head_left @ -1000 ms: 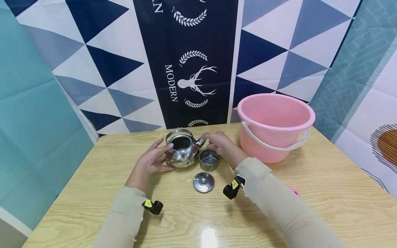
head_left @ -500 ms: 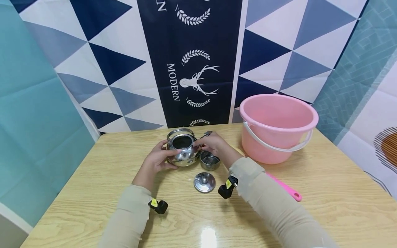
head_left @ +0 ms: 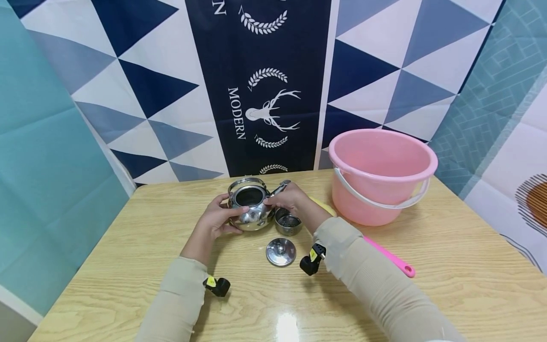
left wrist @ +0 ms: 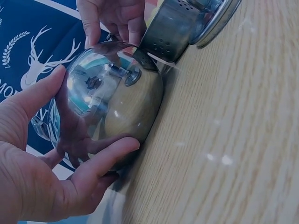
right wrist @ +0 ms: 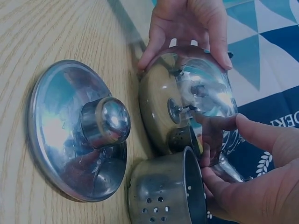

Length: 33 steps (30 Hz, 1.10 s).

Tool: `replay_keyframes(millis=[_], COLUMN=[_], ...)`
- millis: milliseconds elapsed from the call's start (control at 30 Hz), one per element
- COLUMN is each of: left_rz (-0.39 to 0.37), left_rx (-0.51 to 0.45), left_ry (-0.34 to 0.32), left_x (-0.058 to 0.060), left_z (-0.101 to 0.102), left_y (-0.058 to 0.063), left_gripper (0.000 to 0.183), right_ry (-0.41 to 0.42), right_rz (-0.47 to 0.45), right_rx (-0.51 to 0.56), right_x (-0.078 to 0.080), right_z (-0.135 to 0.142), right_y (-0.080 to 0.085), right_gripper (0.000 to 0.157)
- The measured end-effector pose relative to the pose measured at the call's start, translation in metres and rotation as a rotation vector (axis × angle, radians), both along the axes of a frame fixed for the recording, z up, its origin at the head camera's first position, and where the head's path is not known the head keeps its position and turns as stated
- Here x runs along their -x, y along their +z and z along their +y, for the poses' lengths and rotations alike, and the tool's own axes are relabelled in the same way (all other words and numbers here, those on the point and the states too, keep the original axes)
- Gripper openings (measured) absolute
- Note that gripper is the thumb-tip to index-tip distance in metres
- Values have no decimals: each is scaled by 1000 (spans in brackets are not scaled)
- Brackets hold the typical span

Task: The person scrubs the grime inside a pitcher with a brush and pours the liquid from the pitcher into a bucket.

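A shiny steel teapot (head_left: 253, 217) stands lidless near the back of the table, its mouth facing up, loop handle behind and spout toward the right. My left hand (head_left: 215, 217) grips its left side, thumb on the upper body and fingers lower down, as the left wrist view shows. My right hand (head_left: 291, 198) holds the right side at the base of the spout, thumb on the shoulder. Close beside the pot sits a perforated steel strainer (right wrist: 161, 198), partly under my right hand in the head view. In front lies the round knobbed lid (head_left: 280, 252), knob up.
A pink bucket (head_left: 367, 209) with a white bail handle stands at the back right. A pink handle (head_left: 391, 257) sticks out from under my right forearm, and a yellow edge (head_left: 323, 205) shows behind my wrist. Patterned cloth (head_left: 273, 156) hangs behind the table.
My left hand has closed in around the teapot's side. My right hand has moved left from the spout's tip to its base. Strainer and lid stay where they were.
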<state>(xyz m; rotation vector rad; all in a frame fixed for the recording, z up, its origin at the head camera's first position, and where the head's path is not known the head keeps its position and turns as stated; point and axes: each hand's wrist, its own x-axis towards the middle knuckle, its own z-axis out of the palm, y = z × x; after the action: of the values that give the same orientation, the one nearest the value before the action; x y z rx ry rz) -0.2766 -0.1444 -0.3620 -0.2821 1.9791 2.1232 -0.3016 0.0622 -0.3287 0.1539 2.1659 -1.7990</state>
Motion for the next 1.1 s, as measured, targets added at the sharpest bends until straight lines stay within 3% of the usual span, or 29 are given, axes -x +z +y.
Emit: replay_keyframes(millis=[167, 400, 733, 1100], left_rz=[-7, -17, -13, -5], left_rx=[11, 14, -51, -79], left_ry=[3, 5, -3, -14], left_x=[0, 2, 7, 9], left_z=[0, -1, -2, 1], left_y=[1, 0, 11, 20], left_gripper=[78, 77, 81, 80], right_ry=[-4, -19, -36, -65], right_rz=[-25, -41, -26, -50], right_rx=[-42, -76, -24, 67], right_x=[1, 5, 12, 12], right_z=[-1, -2, -4, 1], right_y=[2, 3, 16, 20], right_gripper=[16, 41, 38, 62])
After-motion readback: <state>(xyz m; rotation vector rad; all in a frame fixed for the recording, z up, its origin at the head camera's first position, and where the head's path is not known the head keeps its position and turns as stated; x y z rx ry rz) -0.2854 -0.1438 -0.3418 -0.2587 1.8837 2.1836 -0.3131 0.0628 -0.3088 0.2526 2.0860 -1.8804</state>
